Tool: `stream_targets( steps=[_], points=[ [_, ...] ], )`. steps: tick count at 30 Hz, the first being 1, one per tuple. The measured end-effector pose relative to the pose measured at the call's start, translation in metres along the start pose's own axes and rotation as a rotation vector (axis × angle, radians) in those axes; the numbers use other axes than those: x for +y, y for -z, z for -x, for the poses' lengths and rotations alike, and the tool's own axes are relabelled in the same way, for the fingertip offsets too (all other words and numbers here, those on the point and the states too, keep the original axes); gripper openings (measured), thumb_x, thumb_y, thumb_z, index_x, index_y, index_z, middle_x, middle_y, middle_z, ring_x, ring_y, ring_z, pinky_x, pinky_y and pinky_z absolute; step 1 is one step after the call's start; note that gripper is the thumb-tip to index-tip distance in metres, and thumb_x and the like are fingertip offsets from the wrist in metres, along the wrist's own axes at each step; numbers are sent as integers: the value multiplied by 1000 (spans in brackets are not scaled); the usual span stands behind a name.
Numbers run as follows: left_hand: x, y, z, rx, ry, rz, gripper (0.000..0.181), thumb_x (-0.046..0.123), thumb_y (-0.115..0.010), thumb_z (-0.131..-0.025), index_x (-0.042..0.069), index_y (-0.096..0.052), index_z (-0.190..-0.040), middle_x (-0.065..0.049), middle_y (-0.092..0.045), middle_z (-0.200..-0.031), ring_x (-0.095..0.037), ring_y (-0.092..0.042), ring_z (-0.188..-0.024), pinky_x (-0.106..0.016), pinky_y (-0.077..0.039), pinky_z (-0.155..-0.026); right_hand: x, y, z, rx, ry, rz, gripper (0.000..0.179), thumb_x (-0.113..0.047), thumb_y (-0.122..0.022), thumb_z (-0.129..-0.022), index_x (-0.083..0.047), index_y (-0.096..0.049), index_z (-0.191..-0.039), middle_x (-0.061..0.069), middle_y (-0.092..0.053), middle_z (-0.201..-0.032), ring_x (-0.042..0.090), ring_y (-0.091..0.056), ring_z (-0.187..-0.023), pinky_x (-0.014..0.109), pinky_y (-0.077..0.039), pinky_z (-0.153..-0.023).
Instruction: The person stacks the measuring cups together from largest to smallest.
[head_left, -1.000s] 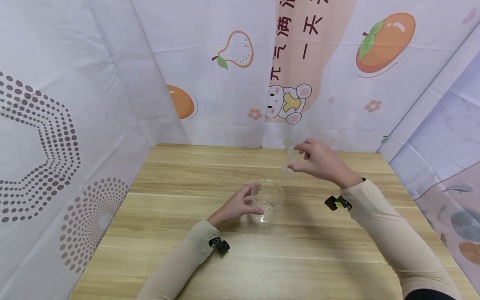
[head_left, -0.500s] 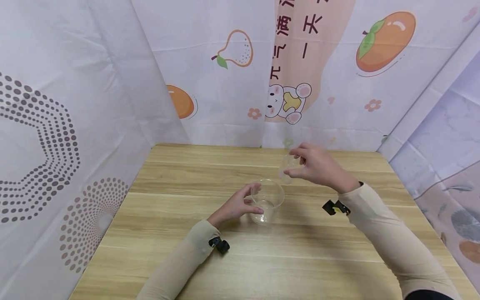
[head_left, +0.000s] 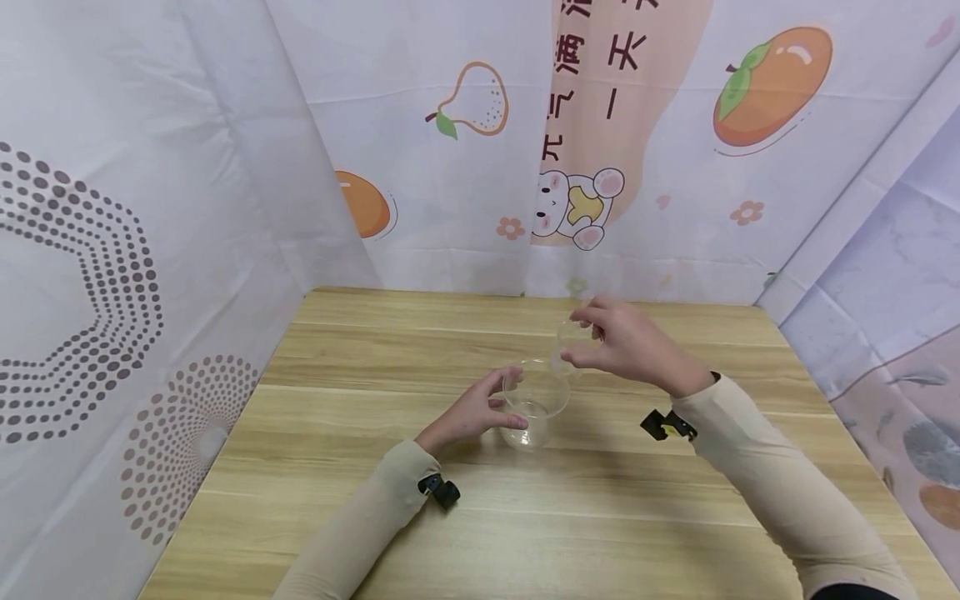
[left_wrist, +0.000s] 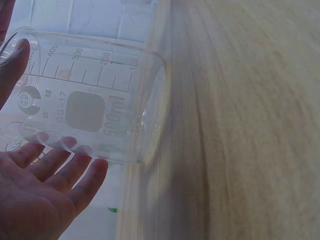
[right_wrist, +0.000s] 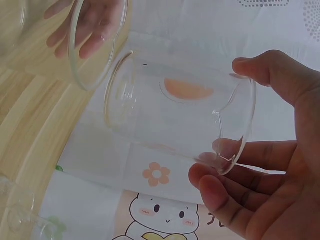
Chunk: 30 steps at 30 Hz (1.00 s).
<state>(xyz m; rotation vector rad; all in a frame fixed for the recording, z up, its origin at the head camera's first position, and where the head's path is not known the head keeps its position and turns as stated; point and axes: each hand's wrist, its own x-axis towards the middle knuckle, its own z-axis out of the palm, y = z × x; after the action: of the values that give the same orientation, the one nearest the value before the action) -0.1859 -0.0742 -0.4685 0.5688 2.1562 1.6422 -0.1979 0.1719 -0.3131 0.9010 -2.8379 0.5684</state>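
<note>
A large clear glass beaker [head_left: 542, 408] stands upright on the table, its white scale and lettering readable in the left wrist view. My left hand [head_left: 474, 408] holds its side, thumb [left_wrist: 15, 65] across from the fingers. With my right hand [head_left: 633, 346] I grip a smaller clear beaker [right_wrist: 170, 107] by its rim, thumb on one side and fingers on the other. This smaller beaker is tilted in the air, its base close to the large beaker's rim [right_wrist: 75, 55]. I see no contents in the smaller beaker.
The wood-grain table [head_left: 360, 517] reaches back to a printed white curtain [head_left: 450, 200], with more curtains at both sides. Another clear glass piece [right_wrist: 20, 207] shows at the lower left of the right wrist view; its kind is unclear.
My right hand has brought the smaller beaker left and toward me, up to the large beaker's rim. The left hand and large beaker have stayed in place.
</note>
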Motion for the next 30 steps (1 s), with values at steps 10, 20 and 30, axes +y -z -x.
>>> stream_targets(
  steps=[10, 20, 30],
  points=[
    [0, -1, 0, 0, 2, -5, 82, 14, -78, -83, 12, -33, -151, -8, -38, -155, -28, -36, -143, -49, -37, -115, -4, -6, 0, -13, 34, 4, 47, -34, -78, -79, -1, -68, -112, 8, -64, -96, 19, -60, -82, 29, -51, -66],
    [-3, -1, -2, 2, 4, -5, 83, 14, -79, -82, 11, -32, -151, -10, -38, -155, -27, -36, -143, -49, -37, -115, -10, -11, 2, -34, 28, -28, 51, -34, -79, -78, 0, -67, -115, 12, -64, -104, 22, -62, -85, 34, -56, -71],
    [-4, 0, -2, -1, 0, 3, 82, 16, -79, -82, 14, -34, -150, -8, -39, -154, -28, -36, -143, -50, -38, -115, -13, -15, 0, -24, 53, -27, 49, -33, -80, -76, -1, -68, -111, 9, -65, -99, 24, -62, -82, 32, -54, -68]
  ],
)
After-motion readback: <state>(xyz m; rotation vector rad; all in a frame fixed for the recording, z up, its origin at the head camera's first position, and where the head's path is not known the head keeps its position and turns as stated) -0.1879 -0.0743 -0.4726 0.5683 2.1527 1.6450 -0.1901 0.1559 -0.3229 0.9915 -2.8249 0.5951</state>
